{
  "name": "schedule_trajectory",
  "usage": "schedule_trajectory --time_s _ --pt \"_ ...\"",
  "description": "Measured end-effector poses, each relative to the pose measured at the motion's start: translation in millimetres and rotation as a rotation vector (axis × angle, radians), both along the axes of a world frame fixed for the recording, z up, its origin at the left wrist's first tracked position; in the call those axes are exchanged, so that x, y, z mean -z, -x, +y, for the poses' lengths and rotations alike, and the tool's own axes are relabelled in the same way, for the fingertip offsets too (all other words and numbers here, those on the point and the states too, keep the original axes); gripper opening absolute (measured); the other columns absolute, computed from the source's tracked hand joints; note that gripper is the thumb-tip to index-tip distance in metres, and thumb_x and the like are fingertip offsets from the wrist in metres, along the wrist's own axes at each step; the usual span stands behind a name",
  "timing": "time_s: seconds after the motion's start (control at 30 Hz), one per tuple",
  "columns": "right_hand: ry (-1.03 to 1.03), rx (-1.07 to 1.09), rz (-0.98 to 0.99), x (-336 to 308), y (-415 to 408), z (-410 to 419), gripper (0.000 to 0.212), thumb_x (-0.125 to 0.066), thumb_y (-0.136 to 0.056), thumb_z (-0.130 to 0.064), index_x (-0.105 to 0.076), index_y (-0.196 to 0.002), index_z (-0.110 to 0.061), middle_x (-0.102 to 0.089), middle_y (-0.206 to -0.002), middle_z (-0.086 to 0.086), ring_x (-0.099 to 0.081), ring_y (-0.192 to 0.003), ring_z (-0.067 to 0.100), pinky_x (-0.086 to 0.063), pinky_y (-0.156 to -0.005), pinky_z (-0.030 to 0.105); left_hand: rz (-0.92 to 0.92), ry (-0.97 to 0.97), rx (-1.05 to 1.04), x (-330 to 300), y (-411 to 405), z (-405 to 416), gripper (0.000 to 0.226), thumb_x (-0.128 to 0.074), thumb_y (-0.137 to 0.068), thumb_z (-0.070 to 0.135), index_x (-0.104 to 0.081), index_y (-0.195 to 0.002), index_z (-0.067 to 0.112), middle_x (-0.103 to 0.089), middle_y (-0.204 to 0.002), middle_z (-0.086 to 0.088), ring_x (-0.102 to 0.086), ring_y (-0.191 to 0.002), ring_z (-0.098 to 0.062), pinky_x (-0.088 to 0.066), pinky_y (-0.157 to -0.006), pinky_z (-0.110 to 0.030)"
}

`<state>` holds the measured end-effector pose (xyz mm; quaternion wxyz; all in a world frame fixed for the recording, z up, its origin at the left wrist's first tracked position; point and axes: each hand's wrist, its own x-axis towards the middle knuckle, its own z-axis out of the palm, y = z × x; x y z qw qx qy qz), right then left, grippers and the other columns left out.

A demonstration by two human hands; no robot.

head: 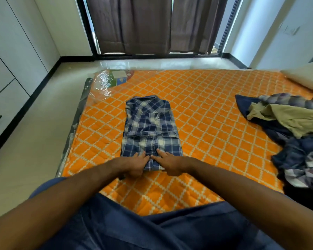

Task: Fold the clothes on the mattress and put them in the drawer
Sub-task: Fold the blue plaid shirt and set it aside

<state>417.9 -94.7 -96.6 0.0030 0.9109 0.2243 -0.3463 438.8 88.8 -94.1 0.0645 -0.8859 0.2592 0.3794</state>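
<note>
Both hands, left hand and right hand, are pinching the near hem of the plaid shirt on the mattress, each grip apparently narrow.

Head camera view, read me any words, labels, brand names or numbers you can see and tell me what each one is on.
No text can be read in this view.
Label under the clear plastic wrap at the far left corner of the mattress: the label shows green, white and blue panels, but its print is too small and blurred to read.
Plaid shirt: no visible tag or print.
Pile of clothes: no visible text.
</note>
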Motion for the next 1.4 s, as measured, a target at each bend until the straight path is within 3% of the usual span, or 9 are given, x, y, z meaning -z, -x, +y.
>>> schedule_trajectory --time_s 0.13,0.2,0.3,0.5,0.7,0.97,1.2,1.3,1.4 --pt "-0.005 -0.069 0.194 -41 26 0 0.064 -0.038 -0.104 -0.001 -0.015 -0.162 -0.016 -0.025 -0.163 0.014 -0.047 -0.131 0.034 -0.044 -0.094 0.043 0.181 0.049 0.018 -23 20 -2 0.05 -0.041 -0.102 0.012 -0.034 -0.152 0.008 -0.041 -0.15 -0.019 -0.049 -0.123 -0.031 -0.041 -0.101 -0.042" --pt "-0.008 -0.071 0.257 -59 36 -1 0.051 -0.038 -0.106 -0.003 -0.029 -0.156 -0.005 -0.056 -0.128 0.008 -0.056 -0.099 0.024 -0.036 -0.08 0.033 0.238 0.037 0.011 -36 25 -2 0.041 -0.041 -0.101 0.009 -0.045 -0.141 0.004 -0.053 -0.133 -0.019 -0.053 -0.106 -0.031 -0.044 -0.09 -0.042" --pt "0.037 -0.036 0.294 -76 44 -4 0.05 -0.036 -0.103 0.008 -0.032 -0.152 0.002 -0.049 -0.085 0.007 -0.043 -0.065 0.023 -0.035 -0.054 0.027 0.309 0.028 -0.029 -48 28 0 0.038 -0.039 -0.093 -0.003 -0.054 -0.128 -0.004 -0.053 -0.106 -0.018 -0.045 -0.08 -0.026 -0.039 -0.07 -0.041" --pt "-0.037 0.063 0.348 -111 18 -17 0.047 -0.04 -0.096 0.02 -0.046 -0.142 0.01 -0.05 -0.075 0.007 -0.049 -0.047 0.002 -0.039 -0.043 0.012 0.41 0.181 -0.254 -81 3 7 0.027 -0.044 -0.083 -0.005 -0.058 -0.106 -0.001 -0.057 -0.097 -0.018 -0.051 -0.077 -0.026 -0.046 -0.057 -0.03" --pt "-0.135 0.157 0.247 -140 -76 -33 0.032 -0.06 -0.09 0.013 -0.066 -0.116 -0.005 -0.066 -0.127 0.021 -0.065 -0.111 0.038 -0.055 -0.091 0.048 0.119 0.446 -0.267 -122 -66 20 0.026 -0.052 -0.079 0.008 -0.062 -0.097 -0.007 -0.058 -0.085 -0.017 -0.051 -0.074 -0.024 -0.043 -0.063 -0.033" --pt "-0.193 0.285 -0.137 -121 -195 -42 0.03 -0.064 -0.09 0.006 -0.068 -0.115 -0.012 -0.065 -0.111 0.01 -0.061 -0.103 0.031 -0.055 -0.087 0.048 -0.433 0.686 -0.457 -77 -157 22 0.023 -0.057 -0.094 0.005 -0.058 -0.116 0.003 -0.057 -0.103 -0.012 -0.053 -0.093 -0.028 -0.043 -0.076 -0.037" --pt "-0.176 0.381 -0.345 -41 -227 -30 0.032 -0.053 -0.094 0.003 -0.059 -0.123 -0.01 -0.06 -0.125 0.017 -0.054 -0.102 0.035 -0.045 -0.084 0.05 -0.453 0.691 -0.621 -15 -191 31 0.028 -0.053 -0.099 0.009 -0.051 -0.127 0.006 -0.06 -0.109 -0.02 -0.055 -0.086 -0.03 -0.049 -0.075 -0.045" --pt "-0.193 0.362 -0.721 -11 -198 -14 0.044 -0.057 -0.098 -0.021 -0.052 -0.141 -0.021 -0.053 -0.139 0.009 -0.049 -0.125 0.034 -0.04 -0.101 0.049 -0.53 0.698 -0.751 16 -198 38 0.041 -0.062 -0.097 0.02 -0.049 -0.132 0.003 -0.054 -0.123 -0.02 -0.054 -0.1 -0.028 -0.048 -0.087 -0.044" --pt "-0.315 0.282 -0.617 19 -134 18 0.063 -0.038 -0.103 -0.056 -0.029 -0.158 -0.025 -0.028 -0.163 0.007 -0.023 -0.15 0.033 -0.016 -0.121 0.06 -0.419 0.654 -0.959 35 -193 43 0.065 -0.061 -0.096 0.046 -0.04 -0.139 0.002 -0.048 -0.136 -0.019 -0.054 -0.117 -0.035 -0.05 -0.096 -0.047"
